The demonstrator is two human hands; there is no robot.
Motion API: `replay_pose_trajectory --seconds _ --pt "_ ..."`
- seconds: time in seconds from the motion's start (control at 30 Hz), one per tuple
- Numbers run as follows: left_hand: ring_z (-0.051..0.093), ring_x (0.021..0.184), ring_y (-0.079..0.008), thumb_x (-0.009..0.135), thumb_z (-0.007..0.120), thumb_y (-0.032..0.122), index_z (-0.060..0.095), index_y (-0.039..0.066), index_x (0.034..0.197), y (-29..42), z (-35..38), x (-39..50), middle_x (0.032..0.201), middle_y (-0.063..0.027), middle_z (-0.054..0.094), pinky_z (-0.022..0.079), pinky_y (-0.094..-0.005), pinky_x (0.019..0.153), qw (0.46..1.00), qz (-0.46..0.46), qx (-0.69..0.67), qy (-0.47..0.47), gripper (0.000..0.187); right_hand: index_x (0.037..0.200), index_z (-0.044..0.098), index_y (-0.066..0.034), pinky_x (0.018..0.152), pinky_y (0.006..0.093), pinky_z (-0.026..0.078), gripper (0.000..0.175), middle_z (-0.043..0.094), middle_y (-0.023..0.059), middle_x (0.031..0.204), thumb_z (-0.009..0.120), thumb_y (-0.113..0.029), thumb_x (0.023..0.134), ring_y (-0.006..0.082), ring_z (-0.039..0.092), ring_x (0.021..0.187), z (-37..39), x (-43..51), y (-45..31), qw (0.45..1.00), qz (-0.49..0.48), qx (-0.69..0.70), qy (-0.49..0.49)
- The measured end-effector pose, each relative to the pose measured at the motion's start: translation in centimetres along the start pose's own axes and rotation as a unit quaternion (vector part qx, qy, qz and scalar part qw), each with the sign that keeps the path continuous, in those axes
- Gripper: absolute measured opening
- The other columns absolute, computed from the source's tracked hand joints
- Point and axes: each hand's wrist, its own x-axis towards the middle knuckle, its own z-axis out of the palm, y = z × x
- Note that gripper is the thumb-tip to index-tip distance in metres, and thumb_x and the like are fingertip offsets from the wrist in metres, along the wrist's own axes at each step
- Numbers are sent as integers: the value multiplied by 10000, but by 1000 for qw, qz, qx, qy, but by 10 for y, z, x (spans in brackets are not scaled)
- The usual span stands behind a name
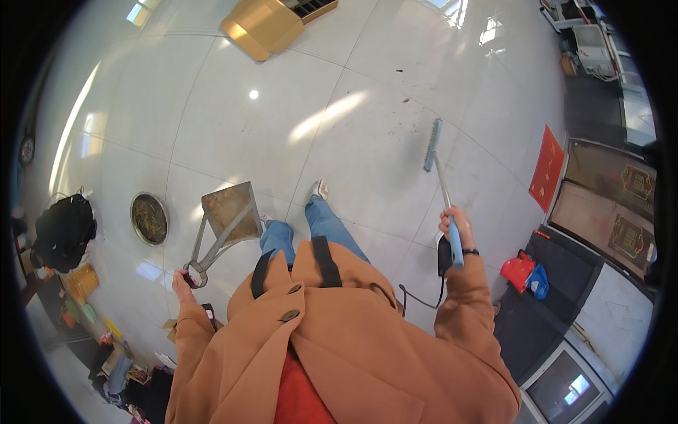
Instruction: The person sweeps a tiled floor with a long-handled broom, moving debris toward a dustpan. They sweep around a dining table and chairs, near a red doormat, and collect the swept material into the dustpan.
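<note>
My left hand point(184, 288) grips the looped end of the handle of a metal dustpan point(230, 212). The pan hangs out to the left of my legs, its inner face stained brown. Out on the right, my right hand point(458, 225) is wrapped around the blue grip of a long-handled brush point(442, 177). Its narrow blue bristled head point(433, 144) points away from me, at or just above the tiles; the exact height is unclear. Dark bits of dirt point(406, 100) lie on the pale tiled floor point(371, 175) beyond the head.
Left of the dustpan stands a round metal basin point(149, 219) holding brownish matter. A black bag point(66, 232) lies farther left. An opened cardboard box point(265, 26) is ahead. To the right are a red sheet with writing point(547, 168), a dark cabinet point(556, 275) and red and blue bags point(524, 274).
</note>
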Motion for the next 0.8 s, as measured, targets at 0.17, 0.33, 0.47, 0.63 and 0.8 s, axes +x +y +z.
replay_pose_trajectory --seconds 0.17,0.33,0.47,0.63,0.8 --pt "459 442 -158 925 338 338 488 59 813 30 27 0 566 -62 474 415 -286 418 1000 10 3 -3 336 726 502 -19 450 263 392 116 487 51 594 491 -122 779 132 442 482 -10 84 -23 999 10 -46 -5" --pt "468 440 -159 922 351 350 490 50 811 44 49 9 558 -67 480 419 -284 416 998 44 24 -24 350 727 511 42 493 303 459 72 556 148 623 490 -20 757 205 542 531 79 101 16 995 -45 -60 -61" --pt "466 434 -161 925 353 365 490 42 817 54 64 23 557 -69 483 423 -285 416 998 50 16 -29 367 920 385 30 355 327 405 218 517 176 605 456 86 721 208 484 407 139 61 32 993 58 -87 -49" --pt "470 428 -178 929 339 368 483 46 829 59 88 54 548 -82 484 420 -299 410 996 38 27 -72 367 1275 244 23 353 275 324 571 500 142 657 435 63 739 144 424 409 135 7 2 988 80 -30 -127" --pt "471 418 -199 926 335 367 474 43 822 58 86 65 535 -91 479 412 -313 404 995 47 18 -86 367 1345 124 46 362 282 333 694 512 154 665 464 63 739 149 429 403 120 -24 -13 992 44 26 -116"
